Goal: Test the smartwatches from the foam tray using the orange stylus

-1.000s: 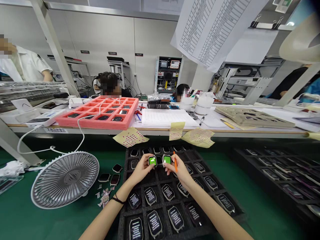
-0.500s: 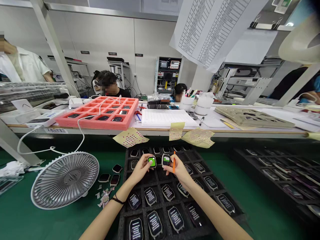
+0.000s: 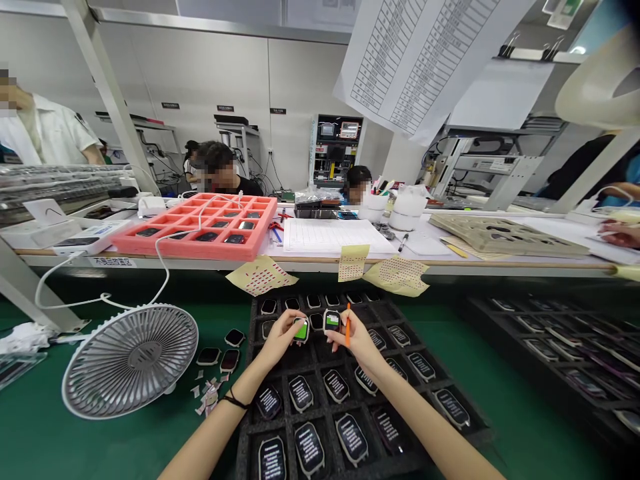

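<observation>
My left hand (image 3: 281, 337) is closed on a strapless smartwatch (image 3: 301, 331) with a bright green screen, thumb lying over part of the screen. In my right hand (image 3: 359, 339) is a second smartwatch (image 3: 331, 321), its dark screen crossed by a green band. The same fingers also hold a thin orange stick (image 3: 348, 327) upright; its kind is unclear. Both watches are held side by side, a small gap apart, above a black foam tray (image 3: 298, 364). Several watch bodies (image 3: 301, 393) lie in its compartments, many showing white text.
Left of the tray are three loose watches (image 3: 230, 361), small paper scraps (image 3: 208, 396) and a grey fan (image 3: 131, 360). A second black tray (image 3: 493, 333) stands at right. On the shelf are a pink foam tray (image 3: 190, 251), papers (image 3: 335, 237) and a beige tray (image 3: 510, 237). Several people are nearby.
My left hand has tilted its watch and shifted slightly left and down, and the thumb has moved on the screen. My right hand is nearly still. Another person's hand has appeared at far right.
</observation>
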A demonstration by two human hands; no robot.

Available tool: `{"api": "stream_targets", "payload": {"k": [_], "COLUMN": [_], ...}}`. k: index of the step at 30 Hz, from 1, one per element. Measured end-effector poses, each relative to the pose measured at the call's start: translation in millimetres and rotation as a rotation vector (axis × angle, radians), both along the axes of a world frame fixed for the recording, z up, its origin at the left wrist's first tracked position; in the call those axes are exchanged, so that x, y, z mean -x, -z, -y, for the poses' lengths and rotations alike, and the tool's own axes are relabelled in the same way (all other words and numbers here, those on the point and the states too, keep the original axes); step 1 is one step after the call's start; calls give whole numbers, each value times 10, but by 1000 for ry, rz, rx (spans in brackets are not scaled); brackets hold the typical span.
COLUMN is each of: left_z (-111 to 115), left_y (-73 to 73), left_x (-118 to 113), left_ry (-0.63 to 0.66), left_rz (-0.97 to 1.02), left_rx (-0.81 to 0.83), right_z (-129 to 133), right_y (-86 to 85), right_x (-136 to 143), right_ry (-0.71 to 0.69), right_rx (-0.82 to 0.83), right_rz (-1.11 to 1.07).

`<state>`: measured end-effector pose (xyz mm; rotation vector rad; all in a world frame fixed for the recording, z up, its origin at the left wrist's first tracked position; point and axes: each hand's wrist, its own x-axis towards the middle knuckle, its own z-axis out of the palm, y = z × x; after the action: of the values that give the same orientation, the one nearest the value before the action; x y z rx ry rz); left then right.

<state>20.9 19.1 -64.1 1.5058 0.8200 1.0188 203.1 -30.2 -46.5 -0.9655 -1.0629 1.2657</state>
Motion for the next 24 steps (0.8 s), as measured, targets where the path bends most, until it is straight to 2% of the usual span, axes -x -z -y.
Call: {"api": "stream_targets", "payload": {"k": [4, 8, 12, 17, 20, 24], "left_z": [19, 14, 18, 76, 136, 225], "left_y": [-19, -27, -21, -14, -48, -129], "left_x": [-8, -3, 6, -17, -38, -54], "left_ry": [10, -33, 4, 93, 51, -19], "left_rz": [10, -19, -14, -75, -172, -333], "left_rx": [19, 29, 3, -169, -275, -576], "right_z": [-11, -7, -1, -14, -25, -5], "right_y": [24, 17, 3, 40, 68, 49], "right_x": [6, 15, 15, 19, 37, 65], "right_ry": [-7, 4, -1, -32, -41, -52], "right_rx": [-10, -7, 6, 43, 95, 111], "right_rz": [18, 35, 26, 39, 73, 110]}}
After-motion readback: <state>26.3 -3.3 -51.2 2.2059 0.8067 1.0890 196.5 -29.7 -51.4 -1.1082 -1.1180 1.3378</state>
